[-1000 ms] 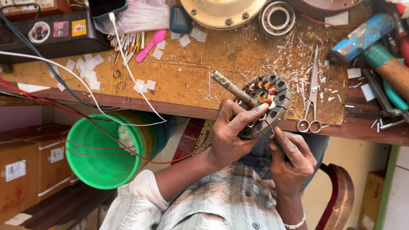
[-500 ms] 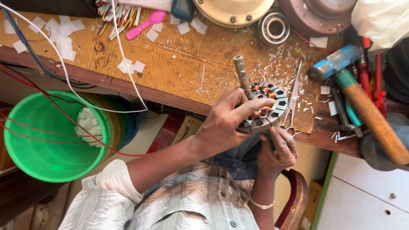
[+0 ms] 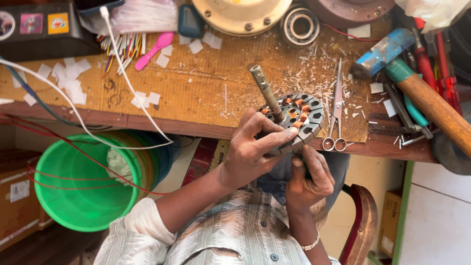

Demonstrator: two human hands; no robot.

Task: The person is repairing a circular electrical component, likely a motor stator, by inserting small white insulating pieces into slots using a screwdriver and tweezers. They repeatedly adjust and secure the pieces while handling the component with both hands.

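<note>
A round dark motor stator [image 3: 300, 117] with copper windings and a grey metal shaft [image 3: 265, 92] is held tilted at the front edge of the wooden workbench [image 3: 206, 98]. My left hand [image 3: 255, 149] grips it from the left, thumb near the shaft and fingers laid across the rim. Just below it, my right hand [image 3: 309, 179], with a bracelet at the wrist, has its fingers pressed against the stator's lower side. What the right fingertips touch is hidden.
Scissors [image 3: 336, 115] lie just right of the stator. A hammer [image 3: 417, 93] and red-handled tools sit at the far right. A bearing [image 3: 300, 25], a cream motor cover [image 3: 243, 12], a pink spoon [image 3: 153, 49] and paper slips lie behind. A green bucket [image 3: 73, 189] stands below left, under white and red wires.
The view has shifted and drawn closer. Both hands stay on the stator; my right hand has slid further under it.
</note>
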